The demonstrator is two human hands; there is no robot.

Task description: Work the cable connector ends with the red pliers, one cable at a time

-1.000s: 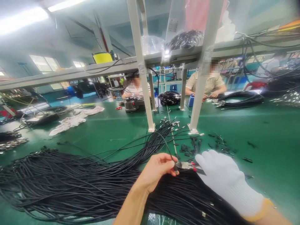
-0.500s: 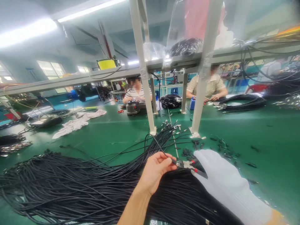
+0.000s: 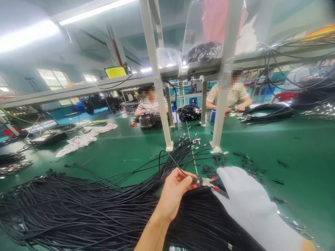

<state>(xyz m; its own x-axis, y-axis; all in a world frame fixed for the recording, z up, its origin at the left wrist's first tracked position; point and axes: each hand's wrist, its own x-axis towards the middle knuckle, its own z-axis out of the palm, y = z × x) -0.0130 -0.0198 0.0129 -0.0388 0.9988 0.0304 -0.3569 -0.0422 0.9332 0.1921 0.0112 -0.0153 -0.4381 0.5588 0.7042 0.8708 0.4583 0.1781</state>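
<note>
My bare left hand [image 3: 177, 186] pinches a black cable [image 3: 175, 161] close to its end, thumb against fingers. In a white glove, my right hand [image 3: 242, 191] is closed around the dark handles of cutting pliers [image 3: 207, 182] with red at the joint. The jaws of the pliers meet the cable end just beyond my left fingertips; whether they bite into it is too small to tell. Below both hands spreads a large heap of black cables [image 3: 86, 205], and a narrower bunch with metal-tipped ends [image 3: 183, 150] runs away toward the shelf posts.
Black scraps [image 3: 208, 169] lie on the green table [image 3: 295, 150] beyond my right hand. White posts [image 3: 222, 115] carry a shelf overhead. Across the table sit two people, near a coiled cable bundle [image 3: 269, 113] and a grey device [image 3: 147, 120]. A white cloth [image 3: 78, 143] lies at left.
The view has shifted slightly, so the background sits a little further left. Both hands, the cable and the pliers keep nearly the same pose.
</note>
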